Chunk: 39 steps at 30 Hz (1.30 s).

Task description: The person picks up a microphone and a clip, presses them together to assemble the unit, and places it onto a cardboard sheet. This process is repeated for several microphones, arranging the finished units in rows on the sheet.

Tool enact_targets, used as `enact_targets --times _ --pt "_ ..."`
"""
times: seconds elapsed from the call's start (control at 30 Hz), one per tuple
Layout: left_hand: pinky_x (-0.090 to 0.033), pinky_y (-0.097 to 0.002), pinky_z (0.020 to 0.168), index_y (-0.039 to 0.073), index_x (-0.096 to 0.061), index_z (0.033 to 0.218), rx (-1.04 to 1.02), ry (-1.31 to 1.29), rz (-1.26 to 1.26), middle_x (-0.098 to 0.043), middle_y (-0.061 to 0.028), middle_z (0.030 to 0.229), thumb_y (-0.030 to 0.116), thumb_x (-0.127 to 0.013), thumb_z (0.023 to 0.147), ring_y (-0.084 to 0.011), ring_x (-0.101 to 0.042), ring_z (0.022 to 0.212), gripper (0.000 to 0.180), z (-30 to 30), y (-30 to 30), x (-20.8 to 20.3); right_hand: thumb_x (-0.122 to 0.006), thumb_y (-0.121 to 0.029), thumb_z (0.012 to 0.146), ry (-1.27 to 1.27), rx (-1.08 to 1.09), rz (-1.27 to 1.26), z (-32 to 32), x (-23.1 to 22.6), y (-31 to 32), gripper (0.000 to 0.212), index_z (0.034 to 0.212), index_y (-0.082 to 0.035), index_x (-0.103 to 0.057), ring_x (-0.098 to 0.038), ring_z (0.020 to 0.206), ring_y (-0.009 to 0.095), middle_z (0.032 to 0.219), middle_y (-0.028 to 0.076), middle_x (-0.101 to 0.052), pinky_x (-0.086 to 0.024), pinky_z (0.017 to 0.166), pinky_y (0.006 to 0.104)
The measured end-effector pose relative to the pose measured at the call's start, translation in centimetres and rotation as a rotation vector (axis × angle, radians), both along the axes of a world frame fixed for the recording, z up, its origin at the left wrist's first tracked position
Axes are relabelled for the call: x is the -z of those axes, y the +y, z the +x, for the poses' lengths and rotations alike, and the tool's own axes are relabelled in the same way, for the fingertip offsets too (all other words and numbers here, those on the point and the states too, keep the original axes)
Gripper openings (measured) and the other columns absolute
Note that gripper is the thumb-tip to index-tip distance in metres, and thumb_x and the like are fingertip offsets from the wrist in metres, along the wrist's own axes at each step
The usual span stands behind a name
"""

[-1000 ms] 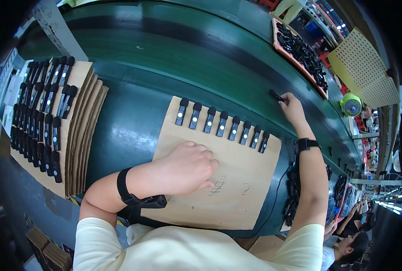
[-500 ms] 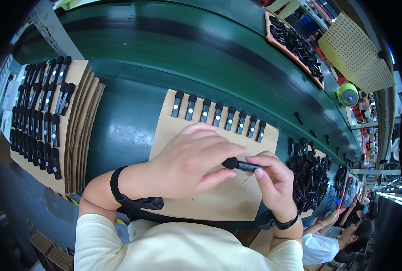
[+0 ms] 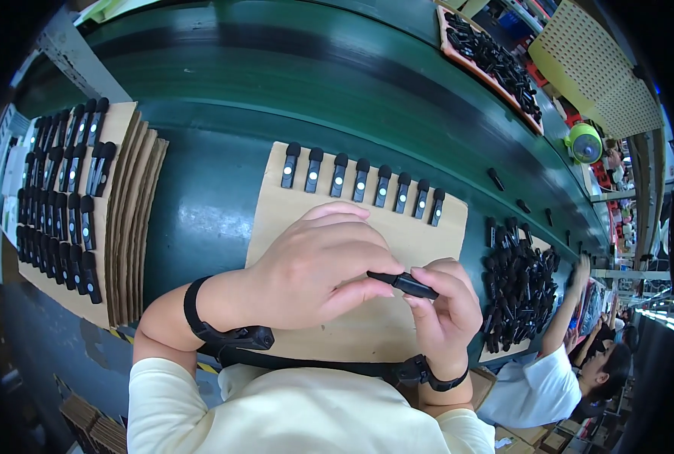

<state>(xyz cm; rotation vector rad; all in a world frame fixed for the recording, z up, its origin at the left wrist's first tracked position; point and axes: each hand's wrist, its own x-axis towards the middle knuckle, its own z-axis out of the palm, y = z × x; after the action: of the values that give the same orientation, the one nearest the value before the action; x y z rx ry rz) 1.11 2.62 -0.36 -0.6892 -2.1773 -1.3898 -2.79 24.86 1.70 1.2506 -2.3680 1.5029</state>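
Note:
Over a cardboard sheet (image 3: 367, 333), a small black microphone (image 3: 409, 285) is held between both hands. My right hand (image 3: 452, 310) pinches its right end between thumb and fingers. My left hand (image 3: 314, 265) closes thumb and forefinger around its narrower left end; the other fingers are curled. Along the sheet's far edge stands a row of black microphones (image 3: 360, 181) with round foam heads, each with a light dot on its body.
Stacked cardboard sheets (image 3: 125, 227) at the left carry rows of similar microphones (image 3: 72, 212). A heap of black microphones (image 3: 518, 291) lies at the right. Beyond are the green conveyor belt (image 3: 314, 83), a filled tray (image 3: 449, 51), a green fan (image 3: 583, 144) and a person (image 3: 537, 386).
The microphone has turned in my fingers, and its round foam end no longer shows. My right hand has shifted slightly left. At the right, the other person's arm has stretched toward the belt.

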Motion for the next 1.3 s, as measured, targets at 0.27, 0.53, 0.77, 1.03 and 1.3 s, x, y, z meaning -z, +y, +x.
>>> enact_targets --times 0.27,0.53,0.77,1.03,1.3 --pt "-0.048 -0.0457 0.097 0.006 -0.071 0.103 0.016 -0.024 0.030 -0.071 -0.0064 0.090 0.014 -0.081 0.077 -0.0239 -0.067 0.082 0.029 0.2 0.3 0.4 -0.077 0.002 0.077 -0.144 0.038 -0.039 0.5 0.2 -0.1 0.030 0.106 0.001 -0.067 -0.061 0.076 0.023 0.089 0.010 -0.064 -0.048 0.065 0.0286" --pt "-0.048 -0.0469 0.097 0.005 -0.070 0.105 0.057 -0.134 0.109 -0.070 -0.0076 0.089 0.007 -0.078 0.078 -0.0239 -0.067 0.082 0.028 0.0 0.5 0.0 -0.075 0.000 0.081 0.076 0.009 0.007 0.0 0.6 -0.3 0.031 0.109 0.005 -0.063 -0.058 0.086 0.022 0.099 0.013 -0.061 -0.048 0.076 0.0295" --pt "-0.046 -0.0487 0.099 0.005 -0.070 0.106 0.018 -0.027 0.023 -0.070 -0.0074 0.093 0.005 -0.076 0.077 -0.0244 -0.067 0.084 0.029 0.1 0.4 0.1 -0.076 0.007 0.073 0.079 0.032 -0.072 -0.1 0.8 -0.8 0.036 0.107 0.003 -0.063 -0.062 0.080 0.025 0.094 0.014 -0.065 -0.050 0.069 0.0320" --pt "-0.045 -0.0498 0.101 0.006 -0.070 0.105 0.006 -0.012 0.010 -0.069 -0.0068 0.094 0.007 -0.077 0.076 -0.0241 -0.067 0.085 0.030 0.1 0.4 -0.1 -0.075 0.008 0.074 0.070 0.027 -0.085 0.0 1.0 -0.8 0.033 0.104 0.002 -0.063 -0.063 0.082 0.026 0.096 0.015 -0.066 -0.051 0.070 0.0324" --pt "-0.044 -0.0501 0.102 0.008 -0.068 0.099 -0.016 0.001 -0.034 -0.067 -0.0056 0.094 0.009 -0.080 0.073 -0.0243 -0.065 0.085 0.029 0.1 0.5 0.0 -0.075 0.008 0.073 0.040 -0.023 -0.149 0.1 1.3 -1.0 0.033 0.103 0.000 -0.063 -0.063 0.087 0.026 0.100 0.015 -0.066 -0.051 0.073 0.0324"
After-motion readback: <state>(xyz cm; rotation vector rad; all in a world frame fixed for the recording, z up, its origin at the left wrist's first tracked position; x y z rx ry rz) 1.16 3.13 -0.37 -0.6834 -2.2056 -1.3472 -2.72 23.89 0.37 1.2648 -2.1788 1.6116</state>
